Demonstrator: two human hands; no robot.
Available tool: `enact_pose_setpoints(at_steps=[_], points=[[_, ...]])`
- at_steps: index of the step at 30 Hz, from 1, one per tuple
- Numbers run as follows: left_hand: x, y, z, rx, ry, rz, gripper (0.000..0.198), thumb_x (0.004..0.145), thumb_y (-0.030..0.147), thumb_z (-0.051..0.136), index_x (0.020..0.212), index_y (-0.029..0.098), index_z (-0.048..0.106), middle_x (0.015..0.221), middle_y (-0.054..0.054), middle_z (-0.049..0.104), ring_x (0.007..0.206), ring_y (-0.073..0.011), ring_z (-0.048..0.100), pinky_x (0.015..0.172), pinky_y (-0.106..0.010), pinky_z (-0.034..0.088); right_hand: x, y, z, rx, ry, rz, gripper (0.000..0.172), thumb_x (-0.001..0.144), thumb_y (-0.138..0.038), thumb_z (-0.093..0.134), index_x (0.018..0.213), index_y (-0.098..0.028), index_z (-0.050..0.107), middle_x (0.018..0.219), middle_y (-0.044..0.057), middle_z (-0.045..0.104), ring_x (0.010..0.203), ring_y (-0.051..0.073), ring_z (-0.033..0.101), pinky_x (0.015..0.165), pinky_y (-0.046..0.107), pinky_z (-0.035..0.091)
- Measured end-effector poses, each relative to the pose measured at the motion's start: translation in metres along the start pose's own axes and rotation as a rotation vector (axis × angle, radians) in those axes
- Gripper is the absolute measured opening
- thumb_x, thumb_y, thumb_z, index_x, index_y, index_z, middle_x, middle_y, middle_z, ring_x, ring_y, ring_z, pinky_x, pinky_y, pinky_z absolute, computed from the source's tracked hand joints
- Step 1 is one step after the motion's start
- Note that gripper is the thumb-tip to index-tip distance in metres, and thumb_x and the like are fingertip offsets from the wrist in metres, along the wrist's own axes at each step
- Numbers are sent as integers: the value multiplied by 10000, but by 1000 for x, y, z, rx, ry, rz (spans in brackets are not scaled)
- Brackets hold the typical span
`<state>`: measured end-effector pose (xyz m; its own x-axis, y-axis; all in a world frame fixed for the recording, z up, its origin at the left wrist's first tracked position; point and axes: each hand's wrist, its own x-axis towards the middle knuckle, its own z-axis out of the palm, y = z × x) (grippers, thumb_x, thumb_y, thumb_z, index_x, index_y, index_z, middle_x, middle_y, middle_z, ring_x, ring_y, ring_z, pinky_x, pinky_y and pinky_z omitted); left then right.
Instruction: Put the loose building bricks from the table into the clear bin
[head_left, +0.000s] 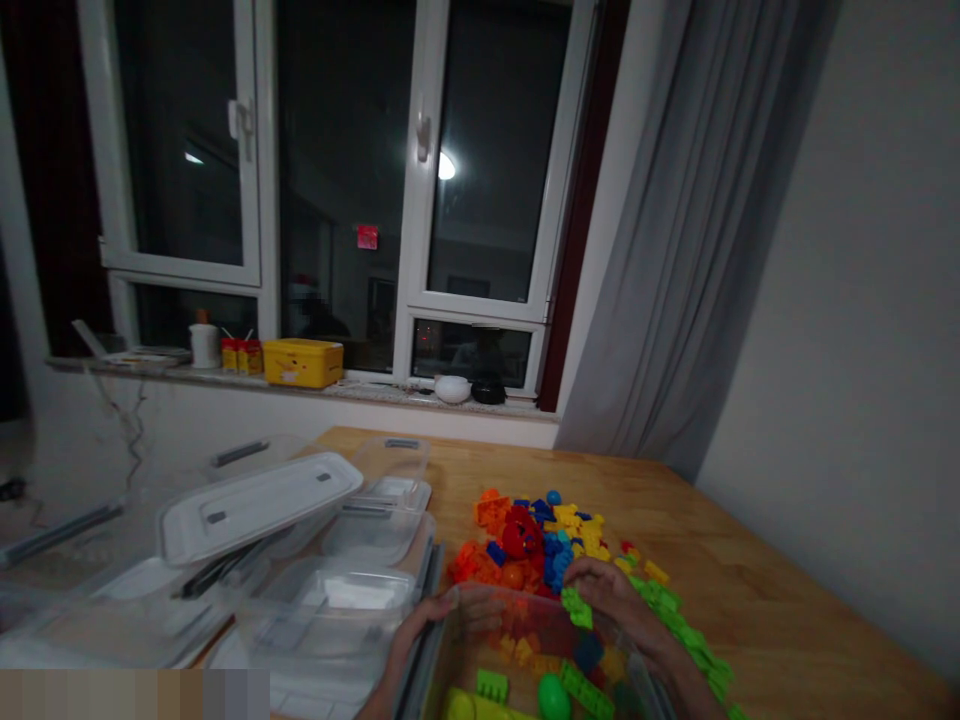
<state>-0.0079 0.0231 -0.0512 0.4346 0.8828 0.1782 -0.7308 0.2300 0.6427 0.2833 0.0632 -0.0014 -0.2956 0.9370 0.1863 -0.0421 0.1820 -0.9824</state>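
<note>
A clear plastic bin is at the bottom centre, in front of me on the table. My left hand grips its left wall near the far corner, and the fingers show blurred through the plastic. Over the bin's far right edge, my right hand pinches a light green building block. Inside the bin lie a green egg-shaped piece, a long green block, a small green block and a yellow-green piece. Orange pieces, blue pieces and a red toy are heaped beyond it.
Yellow blocks and a row of green blocks lie on the wooden table. Clear containers and a white lid are stacked at left. A yellow box stands on the windowsill.
</note>
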Motion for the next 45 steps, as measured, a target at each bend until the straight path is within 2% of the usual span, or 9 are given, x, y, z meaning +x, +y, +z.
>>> enact_pose_setpoints(at_steps=[4, 13, 17, 25, 31, 35, 37, 40, 45], points=[[-2, -1, -1, 6, 19, 18, 428, 804, 292, 562, 1080, 88, 817, 1133, -163, 840, 1283, -362, 672, 1263, -466, 264, -2, -1, -1, 13, 4, 29, 481, 614, -646, 890, 861, -241, 810, 772, 8, 689, 715, 166, 572, 656, 286, 438], [-3, 3, 7, 20, -2, 27, 366, 784, 288, 601, 1007, 122, 840, 1023, -133, 866, 1218, -357, 712, 1245, -469, 297, -4, 6, -4, 121, -15, 39, 410, 669, -590, 889, 869, -245, 797, 655, -32, 600, 576, 117, 486, 545, 242, 405], [-3, 4, 10, 18, -24, 29, 322, 802, 284, 594, 950, 151, 847, 952, -107, 875, 1170, -344, 735, 1230, -465, 317, -5, 5, -8, 103, 5, -4, 431, 635, -577, 910, 888, -247, 794, 767, 2, 674, 669, 150, 560, 622, 268, 477], [-3, 2, 6, 32, 31, 22, 335, 807, 293, 586, 963, 140, 840, 999, -129, 868, 1183, -347, 725, 1181, -460, 390, -3, 9, -10, 113, -209, -29, 392, 625, -533, 925, 856, -243, 799, 869, 31, 762, 847, 210, 662, 784, 321, 492], [-4, 1, 5, 27, 57, 14, 389, 803, 302, 593, 1040, 100, 826, 947, -143, 865, 1077, -331, 764, 1131, -427, 447, -8, 5, -6, 113, -217, 13, 380, 623, -462, 944, 898, -237, 809, 943, 54, 812, 908, 223, 715, 828, 333, 524], [-6, 1, 7, 26, 117, 24, 358, 800, 299, 614, 1004, 104, 834, 926, -138, 867, 1044, -329, 773, 1095, -415, 478, 1, 9, -13, 197, 24, 40, 354, 686, -510, 893, 878, -230, 791, 889, 47, 810, 863, 203, 730, 820, 318, 554], [-7, 1, 6, 28, 117, 12, 381, 811, 295, 605, 1049, 95, 825, 990, -143, 865, 1103, -335, 758, 1097, -408, 478, 10, 15, -24, 122, 279, 1, 425, 672, -596, 846, 871, -227, 774, 867, 45, 800, 849, 219, 733, 808, 328, 576], [-8, 2, 5, 40, 119, -7, 399, 859, 296, 569, 1109, 94, 807, 1048, -142, 860, 1163, -332, 738, 1110, -400, 467, 21, 28, -53, -190, 676, -20, 586, 691, -732, 663, 943, -210, 747, 949, 87, 809, 936, 285, 743, 837, 372, 594], [-6, 1, 5, 32, 68, 14, 397, 831, 295, 573, 1075, 100, 819, 1087, -147, 853, 1210, -333, 717, 1161, -410, 422, 19, 50, -99, -458, 860, 51, 629, 719, -719, 514, 969, -177, 714, 1026, 201, 805, 1009, 377, 732, 930, 482, 556]])
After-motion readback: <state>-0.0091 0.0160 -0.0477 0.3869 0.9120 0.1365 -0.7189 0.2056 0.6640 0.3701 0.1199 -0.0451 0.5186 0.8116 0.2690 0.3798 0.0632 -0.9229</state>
